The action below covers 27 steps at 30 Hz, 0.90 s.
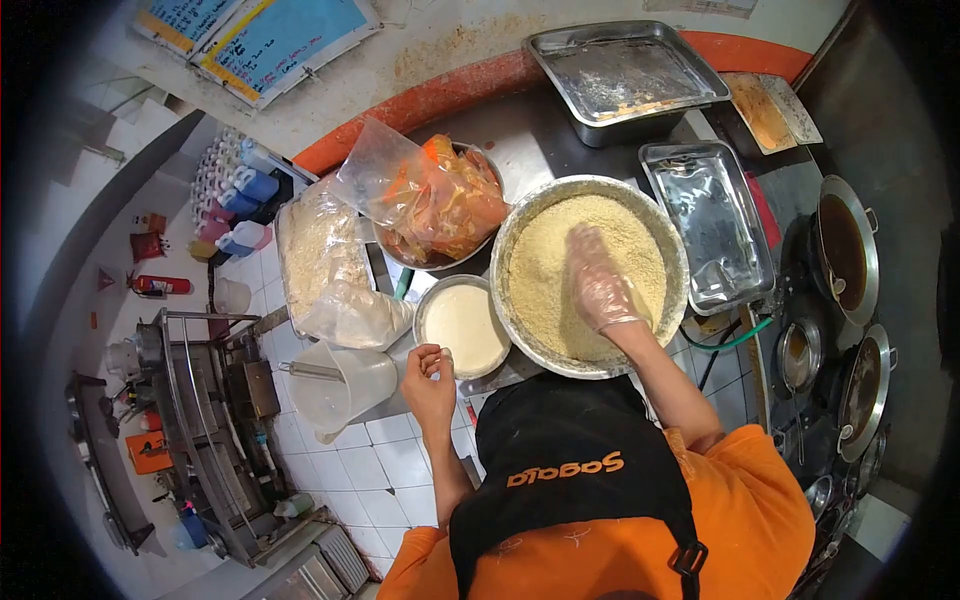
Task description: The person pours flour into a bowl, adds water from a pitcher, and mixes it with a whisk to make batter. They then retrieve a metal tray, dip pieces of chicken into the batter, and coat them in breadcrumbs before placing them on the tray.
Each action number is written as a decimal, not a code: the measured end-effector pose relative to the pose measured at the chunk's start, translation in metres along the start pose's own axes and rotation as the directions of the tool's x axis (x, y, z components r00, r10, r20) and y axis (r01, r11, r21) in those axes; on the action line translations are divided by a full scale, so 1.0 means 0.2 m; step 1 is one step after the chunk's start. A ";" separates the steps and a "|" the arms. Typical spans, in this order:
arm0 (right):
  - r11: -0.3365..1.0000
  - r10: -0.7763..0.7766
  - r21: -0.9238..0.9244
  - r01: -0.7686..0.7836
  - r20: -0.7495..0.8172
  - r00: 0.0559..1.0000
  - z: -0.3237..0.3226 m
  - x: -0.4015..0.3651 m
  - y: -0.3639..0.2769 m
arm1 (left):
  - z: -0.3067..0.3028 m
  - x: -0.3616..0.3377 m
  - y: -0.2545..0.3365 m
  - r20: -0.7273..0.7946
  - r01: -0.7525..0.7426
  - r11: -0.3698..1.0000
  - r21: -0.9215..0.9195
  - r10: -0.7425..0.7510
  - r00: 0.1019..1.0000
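Note:
My right hand (600, 285) wears a clear plastic glove and presses into pale yellow breadcrumbs (540, 240). Its fingers look stretched out, with crumbs over the tips; anything beneath them is hidden. A large round metal bowl (503, 318) contains the crumbs. To its left stands a smaller metal bowl (418, 310) of creamy white batter (462, 325). Beside that bowl's near rim is my bare left hand (430, 375), its fingers curled together with nothing visible in them. Behind the batter, orange-coated raw meat (470, 205) fills another bowl, partly covered by a clear plastic bag (385, 175).
A tray of pale crumbs (315, 235) and a plastic jug (345, 385) with a whisk (312, 371) stand at left. Metal trays (710, 225) sit at right. Farther right, pans of dark oil (845, 250) are on the stove. A green hose (745, 338) runs nearby.

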State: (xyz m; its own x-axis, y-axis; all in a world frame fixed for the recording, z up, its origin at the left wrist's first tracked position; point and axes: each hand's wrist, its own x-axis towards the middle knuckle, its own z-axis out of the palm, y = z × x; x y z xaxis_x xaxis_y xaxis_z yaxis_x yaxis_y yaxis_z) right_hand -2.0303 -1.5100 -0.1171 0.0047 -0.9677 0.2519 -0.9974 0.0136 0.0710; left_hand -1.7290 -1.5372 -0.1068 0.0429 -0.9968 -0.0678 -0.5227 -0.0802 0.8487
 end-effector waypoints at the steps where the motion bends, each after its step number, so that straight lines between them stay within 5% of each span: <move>1: 1.000 0.003 -0.004 -0.003 0.001 1.000 0.04 -0.02 0.00 | 0.00 0.00 0.00 0.003 -0.007 1.000 -0.001 0.007 1.000; 3: 0.958 0.066 0.269 -0.102 0.137 0.988 0.12 -0.08 0.05 | 0.01 0.02 0.01 -0.001 -0.014 1.000 -0.011 0.014 1.000; 5: 0.917 0.102 0.379 -0.128 0.090 0.991 0.17 -0.10 0.17 | 0.00 0.02 0.01 -0.020 -0.022 0.997 -0.074 0.021 1.000; 7: 0.769 0.390 0.423 -0.479 0.283 0.876 0.02 -0.05 0.24 | -0.01 0.02 -0.02 -0.030 -0.024 0.996 -0.081 0.022 0.999; 8: 0.826 0.478 0.344 -0.446 -0.010 0.878 0.12 -0.06 0.22 | 0.00 0.03 -0.03 -0.039 -0.029 0.995 -0.092 0.025 0.999; 9: 0.827 0.478 0.341 -0.448 -0.006 0.878 0.21 -0.07 0.23 | 0.00 0.02 -0.04 -0.035 -0.024 0.995 -0.092 0.021 0.999; 11: 0.584 0.543 0.327 -0.743 0.523 0.657 0.18 0.03 0.20 | 0.00 0.02 -0.03 -0.028 -0.015 0.995 -0.103 0.012 1.000; 12: 0.581 0.548 0.326 -0.746 0.521 0.654 0.18 0.02 0.21 | 0.00 0.02 -0.02 -0.023 -0.018 0.994 -0.104 0.016 1.000; 14: 0.157 0.482 0.774 -0.614 0.483 0.731 0.14 0.04 0.21 | -0.02 0.02 0.01 -0.014 -0.031 0.997 -0.072 0.030 0.999; 17: 0.300 0.549 0.718 -0.629 0.409 0.729 -0.15 0.10 0.19 | -0.04 0.02 0.02 -0.016 -0.070 0.996 -0.062 0.069 0.997; 21: 0.498 0.493 0.745 -0.444 0.178 0.851 -0.25 0.05 0.14 | -0.05 0.02 0.03 -0.009 -0.057 0.996 -0.064 0.056 0.998; 25: 0.510 0.439 0.722 -0.468 0.249 0.863 -0.24 -0.08 0.09 | -0.07 0.00 0.03 -0.002 -0.062 0.997 -0.044 0.062 0.998; 27: 0.815 0.564 0.016 -0.579 0.205 0.800 -0.09 -0.19 0.03 | -0.07 -0.01 0.03 -0.007 -0.057 0.998 -0.036 0.057 0.998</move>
State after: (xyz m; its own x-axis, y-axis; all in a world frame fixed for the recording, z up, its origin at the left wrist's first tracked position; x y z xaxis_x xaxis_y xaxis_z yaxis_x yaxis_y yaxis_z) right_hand -2.0353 -1.4680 -0.1082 -0.5738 -0.8178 0.0440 -0.8168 0.5676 -0.1036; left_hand -1.7199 -1.5354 -0.0945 0.0189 -0.9997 -0.0157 -0.4932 -0.0230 0.8696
